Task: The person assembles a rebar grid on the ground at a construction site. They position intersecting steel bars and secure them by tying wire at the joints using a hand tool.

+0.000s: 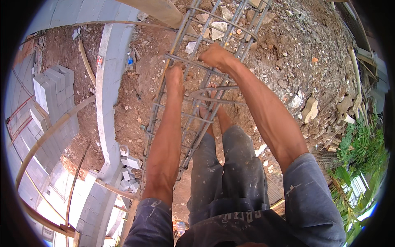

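A long rebar cage [189,111] of steel bars tied with square stirrups runs from the top of the view down past my left side. My left hand [176,74] is closed at the cage's left edge, by a stirrup. Further up and to the right, my right hand [216,57] is closed in a fist on the cage near the same stirrup; its fingertips are mostly hidden. Below my right hand, bent stirrup bars [218,92] stick out sideways across the cage, over my bare feet.
Rocky soil with pale stones [219,31] lies around the cage. To the left runs a low grey block wall [105,90], with stacked blocks [53,86] beyond it and a plastic bottle [130,59] beside it. A wooden post [158,12] crosses the top. Green plants [362,144] grow at right.
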Available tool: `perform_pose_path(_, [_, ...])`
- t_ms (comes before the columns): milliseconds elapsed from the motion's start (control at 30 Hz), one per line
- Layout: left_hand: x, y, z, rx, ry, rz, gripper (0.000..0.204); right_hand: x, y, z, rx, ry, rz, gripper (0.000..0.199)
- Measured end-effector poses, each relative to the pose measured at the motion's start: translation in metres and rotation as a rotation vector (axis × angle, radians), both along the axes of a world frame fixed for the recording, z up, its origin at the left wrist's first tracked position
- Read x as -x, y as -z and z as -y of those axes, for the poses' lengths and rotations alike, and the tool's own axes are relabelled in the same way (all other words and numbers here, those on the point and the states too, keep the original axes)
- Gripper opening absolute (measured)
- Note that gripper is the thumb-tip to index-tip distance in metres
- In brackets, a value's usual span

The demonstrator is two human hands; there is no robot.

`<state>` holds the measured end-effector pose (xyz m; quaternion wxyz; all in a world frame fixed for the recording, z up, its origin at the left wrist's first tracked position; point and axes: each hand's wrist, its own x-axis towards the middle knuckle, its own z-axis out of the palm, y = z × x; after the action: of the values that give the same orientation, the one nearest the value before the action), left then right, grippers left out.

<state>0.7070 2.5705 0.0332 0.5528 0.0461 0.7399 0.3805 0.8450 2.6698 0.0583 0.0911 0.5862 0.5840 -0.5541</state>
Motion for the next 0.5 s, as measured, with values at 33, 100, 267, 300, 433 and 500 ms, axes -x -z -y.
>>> perform_pose_path(33, [0.002, -0.002, 0.001, -0.023, 0.046, -0.026, 0.029, 0.002, -0.001, -0.001, 0.014, -0.054, -0.017, 0.028])
perform_pose_path(100, [0.005, -0.006, 0.006, -0.067, 0.140, -0.077, 0.028, 0.006, -0.002, -0.004, 0.041, -0.159, -0.049, 0.029])
perform_pose_path(267, [-0.009, -0.015, 0.011, -0.144, 0.008, -0.144, 0.029, -0.004, 0.023, 0.005, -0.037, -0.045, -0.046, 0.025])
perform_pose_path(300, [-0.014, -0.014, 0.011, -0.180, -0.013, -0.174, 0.028, -0.007, 0.035, 0.005, -0.068, -0.027, -0.045, 0.024])
perform_pose_path(433, [-0.016, -0.032, 0.014, -0.130, 0.026, -0.294, 0.033, 0.006, 0.007, 0.012, -0.134, -0.063, 0.031, 0.018])
perform_pose_path(500, [-0.017, -0.036, 0.013, -0.131, 0.075, -0.324, 0.034, 0.005, 0.009, 0.014, -0.135, 0.004, 0.050, 0.018])
